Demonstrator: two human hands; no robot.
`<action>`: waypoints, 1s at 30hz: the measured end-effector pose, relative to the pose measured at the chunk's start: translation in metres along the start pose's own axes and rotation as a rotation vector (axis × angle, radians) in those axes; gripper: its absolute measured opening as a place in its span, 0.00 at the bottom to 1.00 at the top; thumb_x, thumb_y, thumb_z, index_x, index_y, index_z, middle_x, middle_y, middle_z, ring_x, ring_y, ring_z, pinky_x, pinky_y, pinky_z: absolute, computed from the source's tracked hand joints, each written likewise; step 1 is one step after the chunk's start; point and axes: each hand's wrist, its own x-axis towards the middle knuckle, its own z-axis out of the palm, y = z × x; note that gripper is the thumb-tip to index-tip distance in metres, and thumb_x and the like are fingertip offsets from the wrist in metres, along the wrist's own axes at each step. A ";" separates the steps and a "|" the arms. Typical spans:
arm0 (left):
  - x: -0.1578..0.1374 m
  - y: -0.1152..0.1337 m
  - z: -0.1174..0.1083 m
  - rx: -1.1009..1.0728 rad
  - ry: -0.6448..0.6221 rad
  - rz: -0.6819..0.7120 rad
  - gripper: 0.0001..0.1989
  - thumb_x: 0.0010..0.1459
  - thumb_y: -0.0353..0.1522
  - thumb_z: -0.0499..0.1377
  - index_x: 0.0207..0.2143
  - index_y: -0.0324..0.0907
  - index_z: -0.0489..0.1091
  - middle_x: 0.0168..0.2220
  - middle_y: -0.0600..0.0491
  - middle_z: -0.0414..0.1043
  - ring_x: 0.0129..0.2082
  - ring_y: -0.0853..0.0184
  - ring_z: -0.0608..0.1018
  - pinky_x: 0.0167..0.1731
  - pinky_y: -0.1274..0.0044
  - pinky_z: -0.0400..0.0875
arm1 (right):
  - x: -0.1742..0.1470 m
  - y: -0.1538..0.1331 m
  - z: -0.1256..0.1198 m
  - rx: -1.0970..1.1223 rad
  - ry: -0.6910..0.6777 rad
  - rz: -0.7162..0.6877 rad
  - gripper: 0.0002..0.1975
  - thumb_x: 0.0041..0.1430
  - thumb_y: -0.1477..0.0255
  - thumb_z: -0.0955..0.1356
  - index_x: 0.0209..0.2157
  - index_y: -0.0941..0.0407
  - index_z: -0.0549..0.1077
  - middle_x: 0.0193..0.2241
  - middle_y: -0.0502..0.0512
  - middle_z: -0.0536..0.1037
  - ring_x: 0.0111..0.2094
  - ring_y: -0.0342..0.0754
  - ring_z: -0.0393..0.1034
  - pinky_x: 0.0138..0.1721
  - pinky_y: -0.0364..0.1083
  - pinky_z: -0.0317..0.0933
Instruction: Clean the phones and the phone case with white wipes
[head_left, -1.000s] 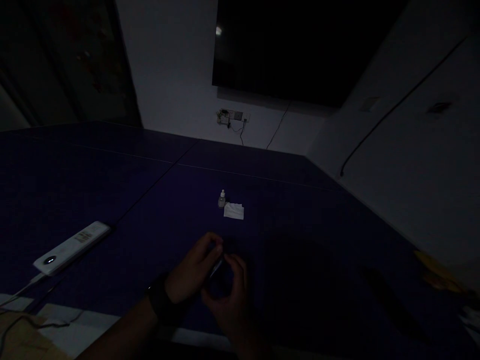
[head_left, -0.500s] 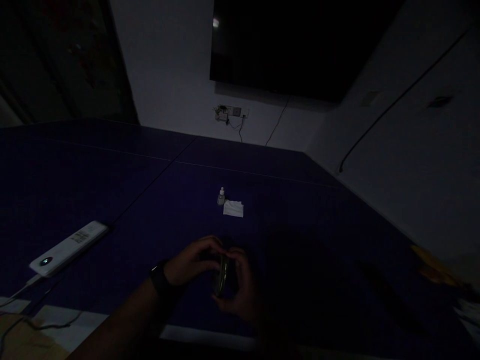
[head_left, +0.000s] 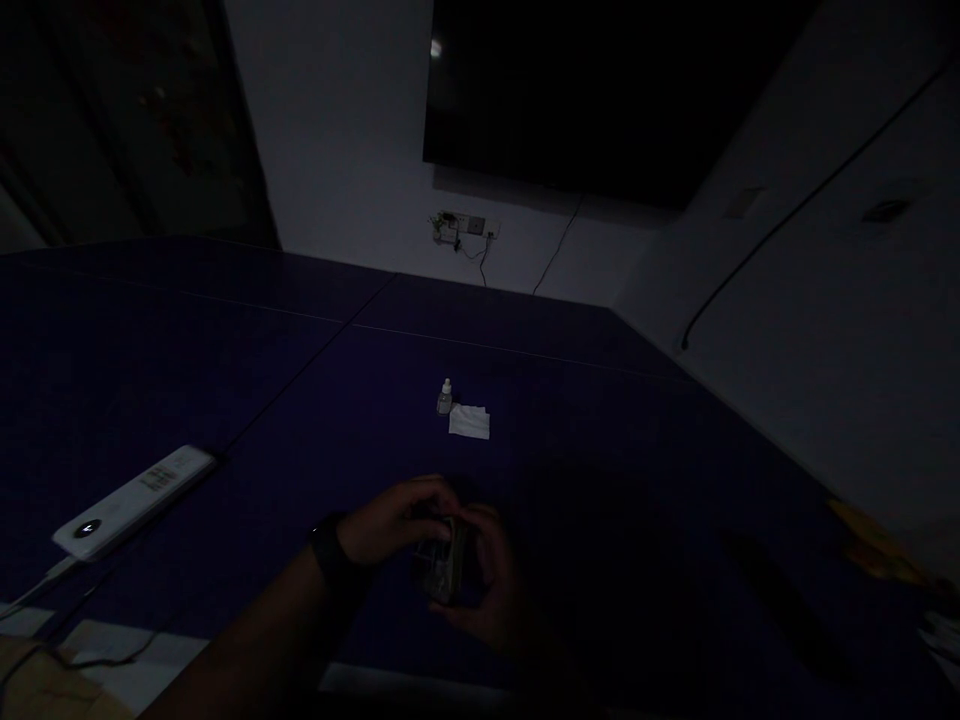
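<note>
In dim light, my left hand (head_left: 401, 517) and my right hand (head_left: 495, 585) are close together over the dark purple surface. Between them is a small dark flat object (head_left: 441, 572) with a glossy face and a paler edge; its kind is too dark to make out. My right hand grips it from the right, thumb at its lower end. The left thumb and fingers close on its upper end. Beyond the hands, a small clear bottle with a white dropper-like top (head_left: 445, 400) stands upright beside a folded white tissue (head_left: 469, 421).
To the left lies a white power bank (head_left: 135, 502) with a lit display and a cable (head_left: 60, 570). Something yellow (head_left: 874, 535) is at the right edge. A large dark screen (head_left: 615, 100) hangs on the wall above sockets (head_left: 465, 226).
The object has turned so that its glossy face shows more, where mainly a shiny edge showed before. Both hands have shifted slightly right, and the view has moved a little.
</note>
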 end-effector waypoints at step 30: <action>-0.047 -0.038 0.053 0.143 0.636 0.282 0.10 0.71 0.38 0.53 0.40 0.43 0.69 0.37 0.50 0.69 0.38 0.63 0.74 0.38 0.73 0.67 | -0.014 -0.028 0.031 0.096 -0.107 0.059 0.47 0.33 0.76 0.79 0.56 0.46 0.61 0.52 0.58 0.68 0.49 0.58 0.70 0.44 0.50 0.67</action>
